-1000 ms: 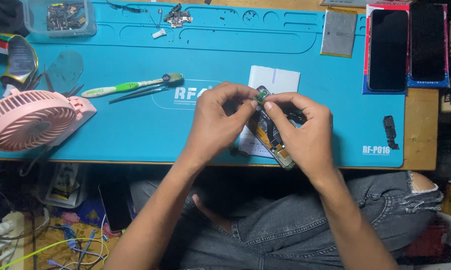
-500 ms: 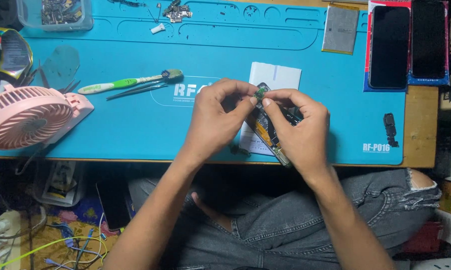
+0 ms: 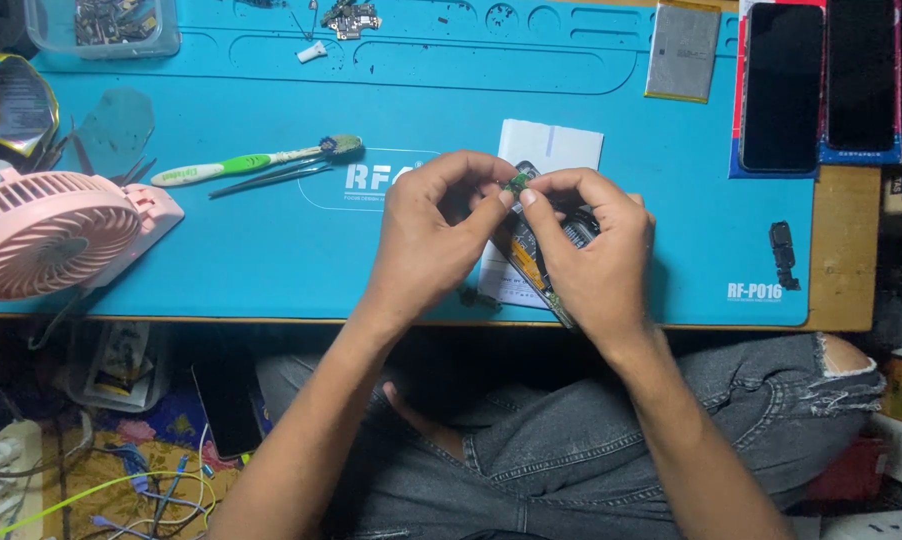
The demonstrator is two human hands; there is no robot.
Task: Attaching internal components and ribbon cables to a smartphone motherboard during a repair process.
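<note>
Fingertips of both hands meet over the middle of the blue work mat, pinching a small green circuit board between them. The left hand curls in from the near-left, thumb and forefinger closed on the board's left end, wrist bent and forearm running back toward the lap. The right hand mirrors it from the near-right, its thumb and forefinger gripping the board's other end while the lower fingers cradle an opened phone body that tilts toward the mat's near edge. Under the phone body lies a white paper sheet, flat on the mat.

Left of the hands on the mat rest a green-and-white brush and a pair of tweezers just beside it. At the mat's left edge sits a pink fan. At its far-left corner stands a clear parts box. Toward the mat's far-right corner lies a grey battery, and beyond the right edge two dark phones lie side by side. The mat covers a wooden counter.
</note>
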